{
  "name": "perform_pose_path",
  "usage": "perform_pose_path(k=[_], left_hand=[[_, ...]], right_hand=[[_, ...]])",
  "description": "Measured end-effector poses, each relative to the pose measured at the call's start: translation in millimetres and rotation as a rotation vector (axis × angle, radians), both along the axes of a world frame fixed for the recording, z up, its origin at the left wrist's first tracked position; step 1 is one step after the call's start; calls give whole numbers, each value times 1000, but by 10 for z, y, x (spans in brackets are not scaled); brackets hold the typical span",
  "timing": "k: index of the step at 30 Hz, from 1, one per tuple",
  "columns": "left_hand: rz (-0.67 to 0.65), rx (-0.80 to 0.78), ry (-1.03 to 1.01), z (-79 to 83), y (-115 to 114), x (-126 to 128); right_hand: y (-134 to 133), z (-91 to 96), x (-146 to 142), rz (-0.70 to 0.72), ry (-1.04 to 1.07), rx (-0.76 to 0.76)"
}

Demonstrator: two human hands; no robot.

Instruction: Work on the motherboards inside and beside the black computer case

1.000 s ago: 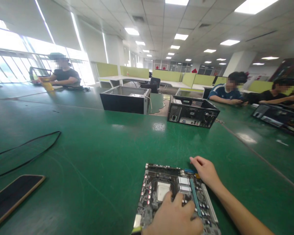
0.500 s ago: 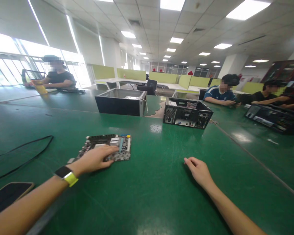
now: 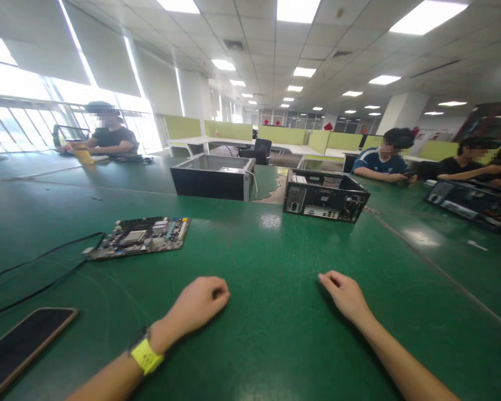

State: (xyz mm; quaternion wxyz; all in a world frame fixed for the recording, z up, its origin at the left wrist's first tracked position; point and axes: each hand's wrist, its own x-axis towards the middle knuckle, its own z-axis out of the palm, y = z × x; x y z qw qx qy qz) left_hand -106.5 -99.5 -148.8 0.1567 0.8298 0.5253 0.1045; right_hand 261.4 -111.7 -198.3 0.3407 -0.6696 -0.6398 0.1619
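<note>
A computer motherboard lies flat on the green tabletop, left of the middle. My left hand, with a yellow-strapped watch at its wrist, rests in front of the board and apart from it. Its fingers are curled in, and nothing shows in them. To the right, my right hand lies on the table with its fingers curled together and nothing visible in them. The board's left corner touches or overlaps a black cable; I cannot tell which. A phone lies at the lower left.
Beyond the board stand an open computer case and a second open case with its rear ports facing me. Another case sits far right beside a seated person. One more person sits far left.
My left hand has let go of the motherboard and moved right and nearer to me, its fingers now curled. The board sits farther left. My right hand has stayed almost still.
</note>
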Motion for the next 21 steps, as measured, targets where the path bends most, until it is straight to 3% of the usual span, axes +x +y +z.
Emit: perform_pose_path(k=[2, 5, 11, 17, 21], left_hand=[[-86, -168, -68, -27, -180, 352], [-169, -259, -117, -37, -263, 587], [-278, -455, -274, 18, -177, 502], [-250, -444, -288, -3, -179, 505], [-253, -504, -308, -60, -155, 483]], right_hand=[[-10, 9, -3, -4, 3, -7], [-32, 40, -23, -4, 1, -14], [-33, 74, -37, -4, -29, -34], [7, 15, 50, -16, 177, -61], [321, 132, 165, -36, 211, -193]])
